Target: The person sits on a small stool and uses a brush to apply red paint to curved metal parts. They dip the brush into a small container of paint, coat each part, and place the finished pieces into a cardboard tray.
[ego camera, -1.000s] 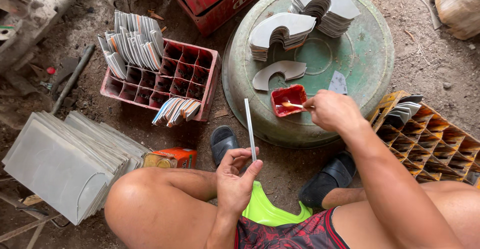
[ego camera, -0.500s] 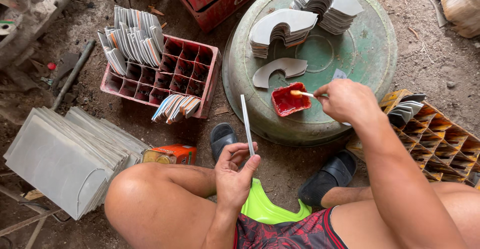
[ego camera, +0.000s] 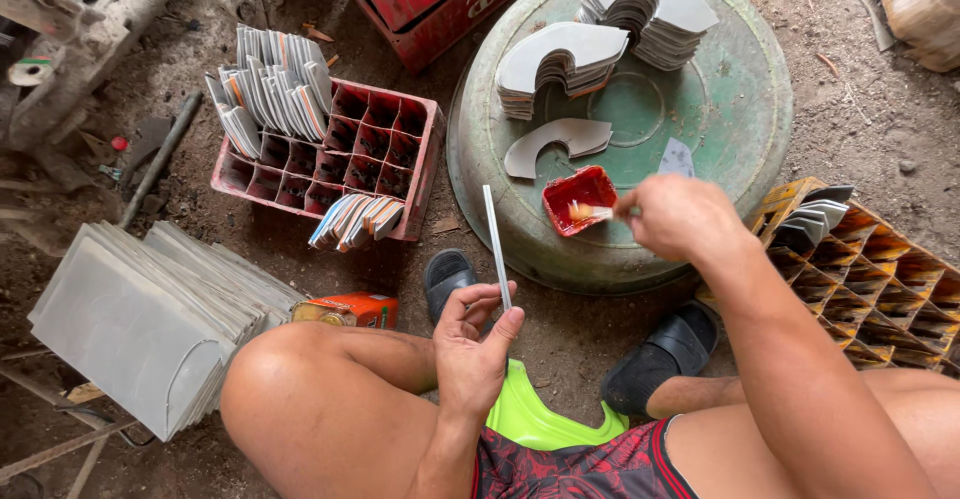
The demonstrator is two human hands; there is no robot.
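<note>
The left hand (ego camera: 475, 344) pinches a thin, flat grey sheet held edge-on (ego camera: 496, 244) between thumb and fingers, so the sheet stands upright above the knee. The right hand (ego camera: 680, 217) is closed around a small pale-bristled brush (ego camera: 592, 212), whose tip dips into a little red dish of paste (ego camera: 578, 199) just to the left of that hand. The dish rests on an upturned round green metal basin (ego camera: 740, 109), which spreads out beyond both hands. Further out on the basin lie a single grey arch-shaped cutout (ego camera: 555, 144) and two stacks of the same grey cutouts (ego camera: 610, 29). Left of the left hand stands a red plastic crate with compartments (ego camera: 330, 154), holding folded sheets. Right of the right hand sits an orange compartmented crate (ego camera: 870, 269). A pile of grey sheets (ego camera: 140, 319) lies far left
</note>
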